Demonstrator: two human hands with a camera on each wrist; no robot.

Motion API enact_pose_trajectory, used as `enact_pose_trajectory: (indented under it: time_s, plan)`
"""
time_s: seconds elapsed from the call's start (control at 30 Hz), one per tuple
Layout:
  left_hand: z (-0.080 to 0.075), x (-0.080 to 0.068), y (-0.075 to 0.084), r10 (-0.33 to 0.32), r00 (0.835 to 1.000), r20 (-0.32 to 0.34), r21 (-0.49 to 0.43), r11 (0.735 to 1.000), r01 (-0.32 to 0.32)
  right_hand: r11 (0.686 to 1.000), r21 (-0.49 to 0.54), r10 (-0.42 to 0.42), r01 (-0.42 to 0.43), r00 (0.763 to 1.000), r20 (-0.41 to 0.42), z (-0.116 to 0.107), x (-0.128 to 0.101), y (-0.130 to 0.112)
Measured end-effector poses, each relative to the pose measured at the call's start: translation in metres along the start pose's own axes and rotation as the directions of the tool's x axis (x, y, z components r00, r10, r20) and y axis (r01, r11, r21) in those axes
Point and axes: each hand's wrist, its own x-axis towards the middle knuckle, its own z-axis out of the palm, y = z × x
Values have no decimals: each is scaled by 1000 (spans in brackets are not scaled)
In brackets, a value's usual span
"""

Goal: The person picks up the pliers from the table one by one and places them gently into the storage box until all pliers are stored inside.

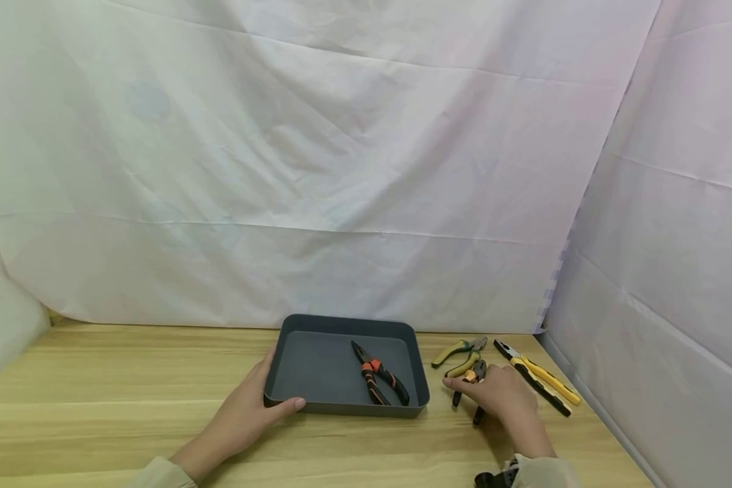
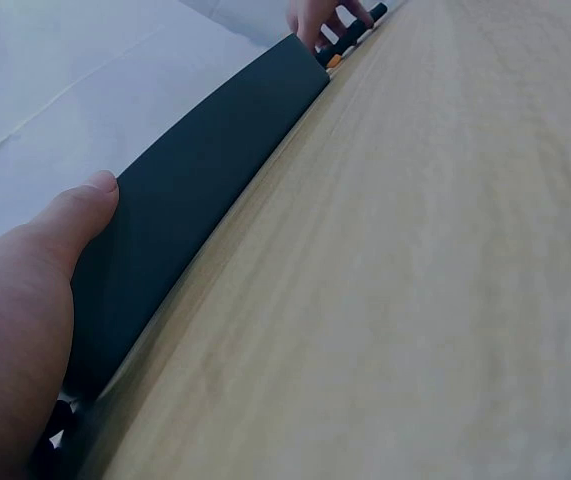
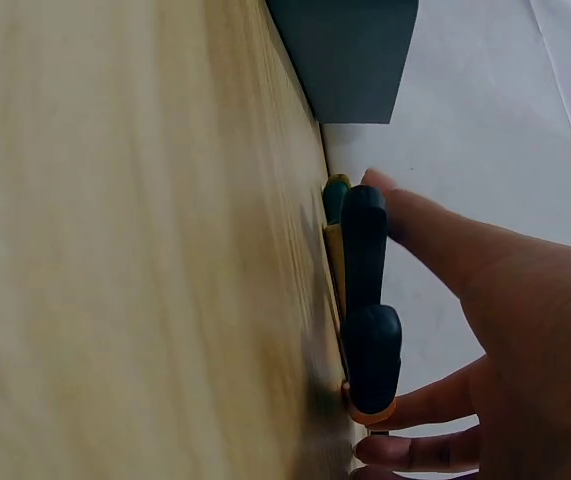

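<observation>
My left hand (image 1: 244,410) grips the left front corner of a dark grey tray (image 1: 311,369), thumb at the front rim and fingers along the left side. Inside the tray, toward its right, lies a pair of long-nose pliers (image 1: 372,369) with black and orange handles. To the right of the tray, my right hand (image 1: 507,398) holds a pair of pliers (image 1: 478,370) with black and orange handles between thumb and fingers. Their dark handle ends (image 3: 370,350) point at the camera in the right wrist view, low beside the table surface. The hand hides part of them.
Behind the right hand lie yellow-green handled pliers (image 1: 457,350). Farther right are larger pliers (image 1: 539,379) with yellow and black handles. A white cloth (image 1: 341,169) hangs along the back of the wooden table (image 1: 128,379), and another white sheet (image 1: 665,271) borders the right side.
</observation>
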Motion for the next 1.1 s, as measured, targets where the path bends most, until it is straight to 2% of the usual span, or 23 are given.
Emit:
enact_pose_trajectory:
  time_s: [0.57, 1.1]
  plan:
    - [-1, 1, 0, 6, 1000, 4, 4, 1000, -6, 996, 86, 2, -8, 998, 63, 1, 3, 0]
    - [-1, 1, 0, -6, 1000, 18, 2, 1000, 6, 996, 84, -25, 23, 999, 25, 3, 7, 2]
